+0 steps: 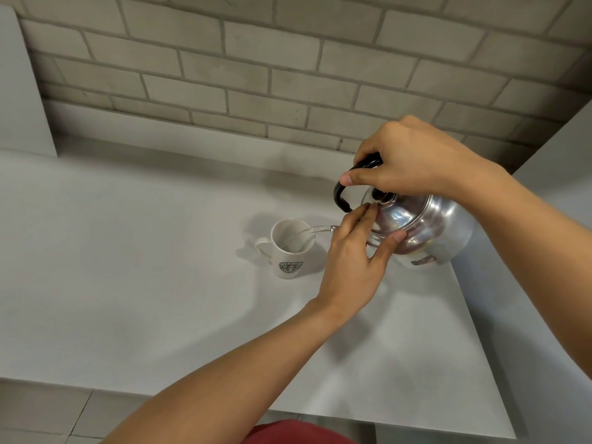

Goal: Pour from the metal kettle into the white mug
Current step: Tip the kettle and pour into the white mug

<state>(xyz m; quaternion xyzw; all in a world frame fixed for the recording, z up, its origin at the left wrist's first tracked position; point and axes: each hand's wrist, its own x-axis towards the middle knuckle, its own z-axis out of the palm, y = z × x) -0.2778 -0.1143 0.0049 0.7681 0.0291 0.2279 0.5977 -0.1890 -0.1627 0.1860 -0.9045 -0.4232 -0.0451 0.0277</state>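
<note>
A strip of red clothing is showing at the bottom edge, nearest the camera, just below the front edge of the white countertop. From there a bare left forearm is reaching up and across the counter to the left hand, which is resting against the near side of the metal kettle. Its fingers are lying fairly close together, slightly fanned, with the fingertips touching the kettle's lid near the dark knob, while the thumb is pressing on the shiny shoulder of the body lower down. The kettle is being held in the air above the right part of the counter, tipped over toward the left so its base is facing right and down. A thin clear stream of water is running from the spout side, mostly hidden behind the left hand, into the white mug. The mug is standing upright on the counter just left of the kettle, its handle pointing left and a round green-and-black logo facing the camera. Above the kettle, the right hand is closing around the black handle, fingers curled tightly over the top of it and the thumb laid along its near side. Behind everything, a pale grey brick wall is rising from the back of the counter, and a plain white panel is standing at the far left.
</note>
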